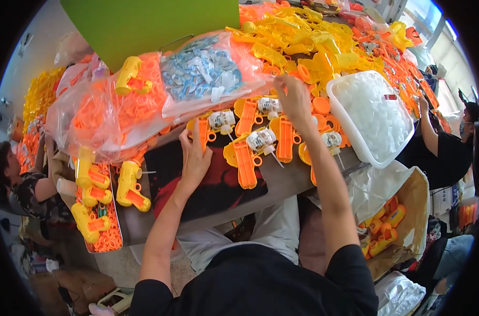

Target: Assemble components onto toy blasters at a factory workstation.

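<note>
Several half-assembled toy guns lie in a loose cluster on the table, yellow shells with orange handles and white-and-clear mechanisms. My left hand (196,160) is closed on the orange handle of the leftmost toy gun (203,131). Another toy gun (246,166) rests nearer me, a thin white tube sticking out of its mechanism (261,140). Over the far side of the cluster, my right hand (296,100) reaches to the edge of the loose parts. Its fingers are drawn together, and whatever they may hold is too small to make out.
A white tub (376,118) of translucent parts stands right. Bags of orange rings (139,100) and blue-white pieces (200,68) lie far left, yellow parts (308,39) beyond. Finished-looking toy guns (131,185) sit left; a sack (411,226) stands lower right. People work at both sides.
</note>
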The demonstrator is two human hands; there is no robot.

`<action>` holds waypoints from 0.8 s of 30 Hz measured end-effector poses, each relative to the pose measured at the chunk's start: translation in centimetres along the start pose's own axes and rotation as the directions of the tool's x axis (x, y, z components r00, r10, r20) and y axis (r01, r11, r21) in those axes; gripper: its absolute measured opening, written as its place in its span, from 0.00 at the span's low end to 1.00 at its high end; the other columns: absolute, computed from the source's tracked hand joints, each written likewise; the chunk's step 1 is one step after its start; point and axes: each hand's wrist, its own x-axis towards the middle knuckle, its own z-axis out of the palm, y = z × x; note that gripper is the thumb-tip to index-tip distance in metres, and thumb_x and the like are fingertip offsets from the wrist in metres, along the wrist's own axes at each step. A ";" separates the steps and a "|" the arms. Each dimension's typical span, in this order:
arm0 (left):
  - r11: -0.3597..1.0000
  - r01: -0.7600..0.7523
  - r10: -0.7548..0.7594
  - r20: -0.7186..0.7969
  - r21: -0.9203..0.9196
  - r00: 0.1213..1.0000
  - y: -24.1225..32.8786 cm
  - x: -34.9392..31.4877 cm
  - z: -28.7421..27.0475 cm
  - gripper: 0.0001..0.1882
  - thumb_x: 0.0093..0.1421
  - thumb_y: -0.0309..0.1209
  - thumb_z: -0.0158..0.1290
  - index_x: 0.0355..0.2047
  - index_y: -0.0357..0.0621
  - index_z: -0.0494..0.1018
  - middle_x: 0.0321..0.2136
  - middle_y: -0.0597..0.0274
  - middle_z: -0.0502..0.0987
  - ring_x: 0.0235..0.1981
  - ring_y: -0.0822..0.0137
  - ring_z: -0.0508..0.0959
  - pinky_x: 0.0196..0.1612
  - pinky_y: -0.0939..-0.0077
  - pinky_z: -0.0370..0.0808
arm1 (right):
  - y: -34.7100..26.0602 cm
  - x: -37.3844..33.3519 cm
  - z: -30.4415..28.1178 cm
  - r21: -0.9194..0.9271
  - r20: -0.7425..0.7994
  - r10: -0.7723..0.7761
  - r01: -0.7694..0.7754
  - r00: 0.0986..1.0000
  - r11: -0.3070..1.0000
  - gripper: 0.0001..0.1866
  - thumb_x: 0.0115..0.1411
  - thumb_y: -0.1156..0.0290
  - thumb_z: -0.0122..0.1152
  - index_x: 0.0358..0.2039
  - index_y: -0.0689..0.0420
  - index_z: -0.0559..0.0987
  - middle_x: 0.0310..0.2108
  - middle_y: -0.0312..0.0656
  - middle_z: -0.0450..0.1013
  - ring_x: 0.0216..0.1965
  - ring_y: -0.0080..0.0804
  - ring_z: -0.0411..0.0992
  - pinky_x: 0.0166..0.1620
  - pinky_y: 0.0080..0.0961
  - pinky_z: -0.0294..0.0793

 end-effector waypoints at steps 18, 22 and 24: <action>0.927 0.368 -0.375 0.202 0.070 0.905 5.1 -14.2 -10.3 0.38 0.60 0.22 0.52 0.70 0.38 0.53 0.58 0.42 0.56 0.58 0.45 0.63 0.63 0.58 0.62 | 19.3 16.4 12.5 -0.713 0.264 -0.102 0.265 0.959 0.649 0.15 0.59 0.62 0.54 0.26 0.57 0.83 0.28 0.51 0.80 0.32 0.53 0.81 0.36 0.47 0.82; 0.940 0.305 -0.328 0.155 0.155 0.932 4.8 -14.0 -11.8 0.47 0.56 0.35 0.61 0.72 0.40 0.51 0.65 0.37 0.51 0.66 0.40 0.55 0.67 0.52 0.54 | 9.6 16.2 8.5 0.582 0.164 0.565 -0.542 0.808 0.606 0.15 0.65 0.67 0.53 0.46 0.60 0.80 0.41 0.46 0.80 0.35 0.36 0.79 0.32 0.32 0.79; 0.963 0.268 -0.266 0.071 -0.018 0.961 4.3 -11.2 -12.9 0.42 0.56 0.32 0.60 0.70 0.40 0.56 0.66 0.38 0.51 0.67 0.40 0.55 0.68 0.51 0.55 | 11.0 15.0 4.1 0.763 0.226 0.395 -0.413 0.891 0.497 0.19 0.68 0.65 0.50 0.52 0.63 0.78 0.44 0.44 0.79 0.38 0.31 0.77 0.40 0.28 0.78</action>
